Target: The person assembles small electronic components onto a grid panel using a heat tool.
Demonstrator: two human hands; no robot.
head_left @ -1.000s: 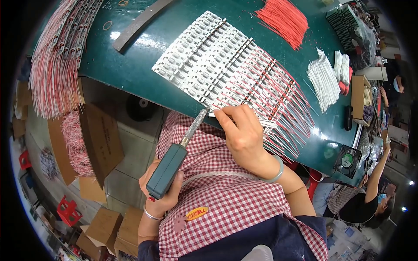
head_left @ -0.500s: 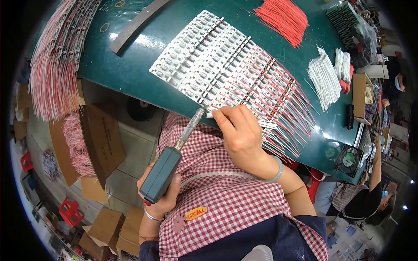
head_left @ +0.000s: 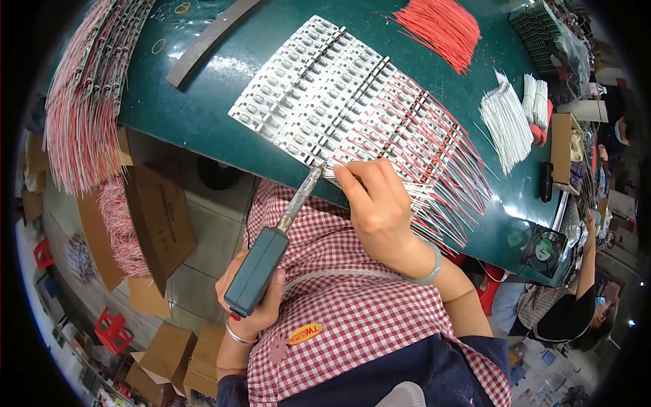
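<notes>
In my left hand (head_left: pixel 267 309) is a soldering iron (head_left: pixel 256 271) with a boxy dark green handle and a metal barrel. Its tip meets the near edge of a panel of white circuit boards (head_left: pixel 305 88). My right hand (head_left: pixel 381 220) pinches thin white wires (head_left: pixel 330 173) at that same edge, close beside the tip. Their far ends pass under my fingers, where the hand hides part of them. Red and white wires (head_left: pixel 444 173) fan out from the right part of the panel, bending over the table's near edge.
Red wires (head_left: pixel 441 30) and white wires (head_left: pixel 505 122) lie in bundles on the green table (head_left: pixel 176 115). A dark metal bar (head_left: pixel 207 44) lies at upper left, near finished wired panels (head_left: pixel 88 102). A small fan (head_left: pixel 544 249) stands at right; a co-worker (head_left: pixel 563 305) sits beyond.
The soldering iron and my left hand have shifted slightly up and right. My right hand has risen a little with the wires. The panel has shifted very slightly left.
</notes>
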